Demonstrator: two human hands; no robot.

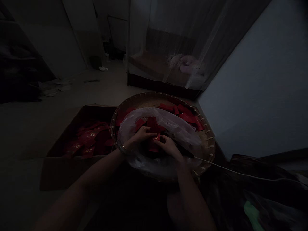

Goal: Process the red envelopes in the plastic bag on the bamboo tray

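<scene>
The scene is very dark. Both my hands work over a round woven tray [211, 141], above a clear plastic bag [130, 123] spread inside it. My left hand [142, 134] closes its thumb and fingers on a red packet with gold print [157, 137]. From the other side, my right hand [168, 146] pinches the lower right part of the same packet. More red pieces [152, 122] lie just beyond my fingers, in the bag. Beside my right hand is a dark stick-like object [187, 152] with a white cord [231, 169].
Left of the tray stands an open cardboard box [64, 170] holding many red gold-printed packets [92, 136]. Further red packets [187, 116] lie along the tray's far right side. A netted bed [166, 73] stands behind, a pale wall [260, 93] to the right.
</scene>
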